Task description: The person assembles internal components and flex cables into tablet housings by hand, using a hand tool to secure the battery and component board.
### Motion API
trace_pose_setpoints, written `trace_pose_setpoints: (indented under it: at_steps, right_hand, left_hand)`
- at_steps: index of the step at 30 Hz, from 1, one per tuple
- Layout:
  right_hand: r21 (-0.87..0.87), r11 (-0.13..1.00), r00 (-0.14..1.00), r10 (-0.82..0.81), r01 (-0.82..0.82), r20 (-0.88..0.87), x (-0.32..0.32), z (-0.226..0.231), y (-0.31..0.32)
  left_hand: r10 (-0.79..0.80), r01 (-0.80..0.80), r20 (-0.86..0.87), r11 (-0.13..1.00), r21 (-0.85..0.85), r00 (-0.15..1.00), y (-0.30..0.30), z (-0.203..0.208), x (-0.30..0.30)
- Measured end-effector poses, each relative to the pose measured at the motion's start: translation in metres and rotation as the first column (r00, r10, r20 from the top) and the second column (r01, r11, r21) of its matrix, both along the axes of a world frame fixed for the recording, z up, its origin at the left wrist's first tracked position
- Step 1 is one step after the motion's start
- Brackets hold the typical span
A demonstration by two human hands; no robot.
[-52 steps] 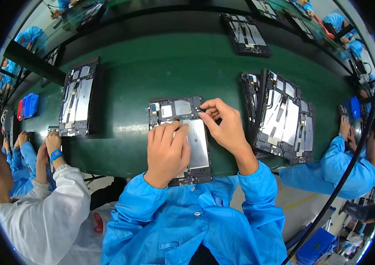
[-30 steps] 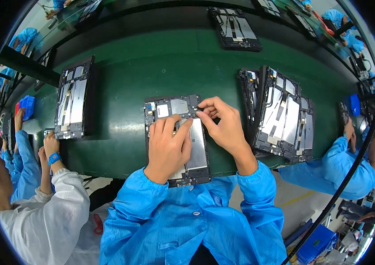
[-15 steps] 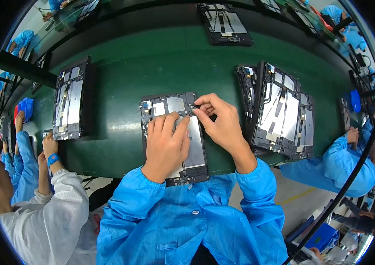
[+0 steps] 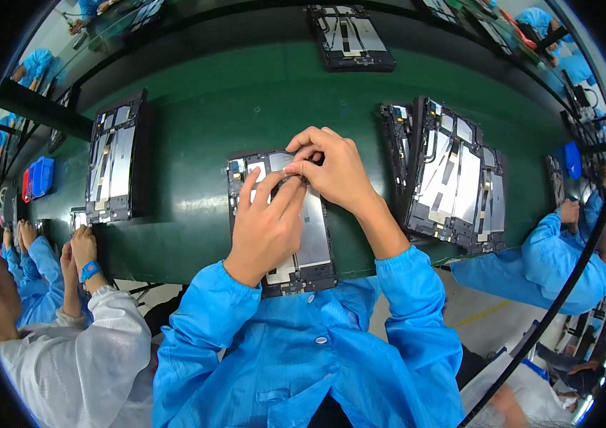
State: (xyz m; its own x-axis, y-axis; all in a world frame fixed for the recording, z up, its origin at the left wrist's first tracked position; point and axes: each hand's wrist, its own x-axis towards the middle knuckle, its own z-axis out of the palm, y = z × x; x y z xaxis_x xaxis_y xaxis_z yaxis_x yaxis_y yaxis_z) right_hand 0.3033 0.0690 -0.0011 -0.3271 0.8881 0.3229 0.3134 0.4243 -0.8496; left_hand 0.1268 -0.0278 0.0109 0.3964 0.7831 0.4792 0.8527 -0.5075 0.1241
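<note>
The left hand (image 4: 267, 227) lies over 1 opened tablet-like device (image 4: 317, 239) at the tabletop's (image 4: 189, 185) near edge, fingers extended, slightly parted. The right hand's (image 4: 335, 167) fingers bunch at the left fingertips; whether they grip anything, I cannot tell. Any writing is illegibly small.

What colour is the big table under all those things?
The table is dark green, seen best in the head view.

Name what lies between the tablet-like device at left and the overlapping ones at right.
The head view shows another open device, the left hand and right hand over it, and green tabletop.
</note>
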Motion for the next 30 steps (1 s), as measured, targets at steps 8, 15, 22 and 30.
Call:
trace_pose_setpoints:
  at_steps: [8,15,22,30]
  right_hand:
    - [-0.195,0.981,0.996,0.005,-0.023,-0.093,0.0,0.0,0.005]
    - [-0.204,0.979,0.994,-0.008,-0.015,-0.112,-0.001,-0.004,0.005]
    - [-0.201,0.98,0.997,-0.018,0.003,-0.07,-0.004,-0.002,0.006]
    - [-0.296,0.954,0.975,-0.108,0.046,-0.195,0.007,-0.008,-0.006]
  left_hand:
    - [-0.238,0.238,0.02,0.971,-0.033,0.971,0.019,0.003,-0.016]
    - [-0.312,0.313,0.034,0.949,-0.024,0.949,0.031,0.001,-0.023]
    - [-0.325,0.326,0.038,0.945,-0.035,0.945,0.034,-0.003,-0.025]
    - [-0.301,0.3,-0.008,0.952,-0.057,0.954,0.029,-0.001,-0.025]
